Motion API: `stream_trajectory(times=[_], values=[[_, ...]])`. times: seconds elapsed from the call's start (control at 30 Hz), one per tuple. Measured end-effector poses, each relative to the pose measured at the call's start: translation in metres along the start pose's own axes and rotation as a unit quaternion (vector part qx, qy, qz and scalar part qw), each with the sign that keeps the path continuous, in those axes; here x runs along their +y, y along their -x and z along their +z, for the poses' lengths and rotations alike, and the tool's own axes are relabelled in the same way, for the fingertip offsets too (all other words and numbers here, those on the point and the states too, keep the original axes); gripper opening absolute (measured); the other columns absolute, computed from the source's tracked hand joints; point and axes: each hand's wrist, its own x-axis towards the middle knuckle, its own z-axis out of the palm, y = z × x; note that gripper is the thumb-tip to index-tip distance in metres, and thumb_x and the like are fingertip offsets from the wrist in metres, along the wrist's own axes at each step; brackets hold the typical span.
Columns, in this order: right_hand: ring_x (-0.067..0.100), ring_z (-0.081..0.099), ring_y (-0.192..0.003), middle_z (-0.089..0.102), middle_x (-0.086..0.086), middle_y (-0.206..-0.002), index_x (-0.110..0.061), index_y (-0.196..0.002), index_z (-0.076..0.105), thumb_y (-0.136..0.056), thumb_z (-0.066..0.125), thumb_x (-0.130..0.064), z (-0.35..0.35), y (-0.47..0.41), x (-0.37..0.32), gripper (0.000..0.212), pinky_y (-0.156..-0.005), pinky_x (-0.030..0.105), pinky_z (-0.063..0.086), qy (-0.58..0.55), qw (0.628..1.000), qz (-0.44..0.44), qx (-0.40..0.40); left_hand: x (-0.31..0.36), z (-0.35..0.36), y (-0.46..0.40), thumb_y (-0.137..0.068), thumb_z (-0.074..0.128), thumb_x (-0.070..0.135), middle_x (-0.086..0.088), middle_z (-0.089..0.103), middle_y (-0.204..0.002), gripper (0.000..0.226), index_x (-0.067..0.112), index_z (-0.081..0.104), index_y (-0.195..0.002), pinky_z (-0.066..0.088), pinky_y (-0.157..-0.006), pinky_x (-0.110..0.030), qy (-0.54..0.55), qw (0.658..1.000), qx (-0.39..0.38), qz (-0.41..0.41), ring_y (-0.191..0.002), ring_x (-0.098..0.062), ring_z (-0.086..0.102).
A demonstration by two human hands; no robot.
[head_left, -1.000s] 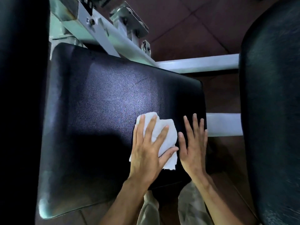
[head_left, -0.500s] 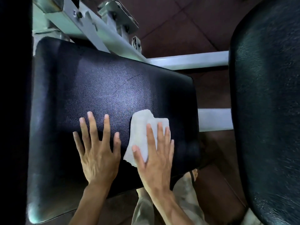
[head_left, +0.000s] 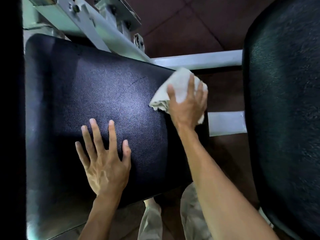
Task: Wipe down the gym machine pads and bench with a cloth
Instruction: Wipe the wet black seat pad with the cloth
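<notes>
A black padded bench pad (head_left: 103,101) fills the middle of the view. My left hand (head_left: 105,160) rests flat on its near part, fingers spread and holding nothing. A crumpled white cloth (head_left: 176,84) lies on the pad's far right corner, partly over the edge. My right hand (head_left: 187,103) presses down on the cloth, thumb and fingers laid over it. A second black pad (head_left: 284,108) stands to the right, apart from both hands.
White metal frame bars (head_left: 199,59) run behind the bench and across to the right pad, with a bolted bracket (head_left: 119,16) at the top. Below lies a dark tiled floor (head_left: 188,26). My legs (head_left: 173,220) show under the pad's near edge.
The cloth passed from under my left hand to under my right. My right hand then slid it up and right to the pad's far corner, while my left hand stays flat on the pad.
</notes>
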Motion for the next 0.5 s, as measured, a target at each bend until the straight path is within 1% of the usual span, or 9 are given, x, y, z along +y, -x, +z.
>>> stream_trajectory(times=[0.07, 0.13, 0.23, 0.3, 0.33, 0.37, 0.43, 0.5], values=[[0.037, 0.034, -0.144, 0.044, 0.012, -0.153, -0.028, -0.148, 0.044, -0.077, 0.041, -0.077, 0.011, 0.005, -0.029, 0.086, -0.114, 0.05, 0.032, 0.023, 0.997, -0.069, -0.003, 0.0, 0.001, 0.0, -0.098, 0.037, 0.049, -0.007, 0.004, -0.167, 0.063, 0.031, 0.019, -0.156, 0.007, -0.125, -0.052, -0.008, 1.0, 0.005, 0.004, -0.155, -0.029, 0.003], [0.035, 0.031, -0.147, 0.041, 0.01, -0.156, -0.027, -0.149, 0.042, -0.083, 0.046, -0.07, 0.012, 0.028, -0.034, 0.079, -0.114, 0.051, 0.033, 0.035, 0.989, -0.141, -0.028, -0.001, 0.0, 0.001, -0.098, 0.037, 0.048, -0.007, 0.004, -0.167, 0.063, 0.031, 0.019, -0.156, 0.007, -0.125, -0.052, -0.009, 1.0, 0.007, 0.004, -0.155, -0.029, 0.003], [0.034, 0.027, -0.149, 0.036, 0.01, -0.158, -0.024, -0.149, 0.038, -0.093, 0.053, -0.055, -0.007, 0.081, 0.001, 0.066, -0.115, 0.052, 0.033, 0.012, 0.968, -0.237, -0.078, -0.001, 0.0, 0.001, -0.098, 0.037, 0.049, -0.006, 0.003, -0.168, 0.063, 0.032, 0.02, -0.156, 0.007, -0.125, -0.052, -0.002, 1.0, 0.004, 0.002, -0.155, -0.028, 0.003], [0.031, 0.022, -0.151, 0.03, 0.009, -0.161, -0.026, -0.151, 0.032, -0.095, 0.056, -0.05, -0.027, 0.111, 0.038, 0.066, -0.116, 0.052, 0.031, -0.002, 0.954, -0.275, -0.116, -0.002, 0.0, 0.001, -0.098, 0.038, 0.049, -0.006, 0.004, -0.168, 0.063, 0.031, 0.022, -0.156, 0.008, -0.125, -0.052, 0.002, 1.0, 0.006, 0.002, -0.155, -0.027, 0.003], [0.03, 0.02, -0.152, 0.028, 0.006, -0.162, -0.027, -0.151, 0.031, -0.095, 0.056, -0.051, -0.035, 0.121, 0.058, 0.066, -0.117, 0.052, 0.03, -0.009, 0.955, -0.269, -0.126, -0.002, 0.0, 0.001, -0.098, 0.038, 0.049, -0.006, 0.004, -0.168, 0.063, 0.031, 0.022, -0.156, 0.008, -0.125, -0.052, 0.003, 1.0, 0.005, 0.001, -0.155, -0.027, 0.003], [0.028, 0.019, -0.152, 0.025, 0.002, -0.163, -0.029, -0.151, 0.03, -0.095, 0.055, -0.053, -0.042, 0.127, 0.076, 0.066, -0.118, 0.052, 0.029, -0.011, 0.962, -0.243, -0.126, -0.003, 0.0, 0.001, -0.097, 0.038, 0.049, -0.006, 0.004, -0.168, 0.063, 0.031, 0.022, -0.156, 0.008, -0.125, -0.051, 0.004, 1.0, 0.002, 0.0, -0.156, -0.027, 0.003], [0.024, 0.016, -0.153, 0.022, -0.005, -0.163, -0.032, -0.151, 0.03, -0.094, 0.051, -0.058, -0.052, 0.122, 0.1, 0.066, -0.119, 0.052, 0.027, -0.015, 0.978, -0.172, -0.113, -0.003, 0.0, 0.001, -0.097, 0.038, 0.05, -0.005, 0.002, -0.168, 0.064, 0.032, 0.022, -0.156, 0.007, -0.125, -0.051, 0.01, 1.0, -0.001, 0.0, -0.156, -0.026, 0.002], [0.025, 0.017, -0.153, 0.025, 0.0, -0.163, -0.029, -0.151, 0.032, -0.092, 0.046, -0.062, -0.05, 0.095, 0.104, 0.069, -0.121, 0.05, 0.024, -0.023, 0.987, -0.118, -0.108, -0.002, 0.001, 0.001, -0.097, 0.039, 0.049, -0.005, 0.002, -0.168, 0.064, 0.031, 0.022, -0.156, 0.006, -0.125, -0.051, 0.017, 1.0, 0.0, 0.0, -0.156, -0.027, 0.001]])
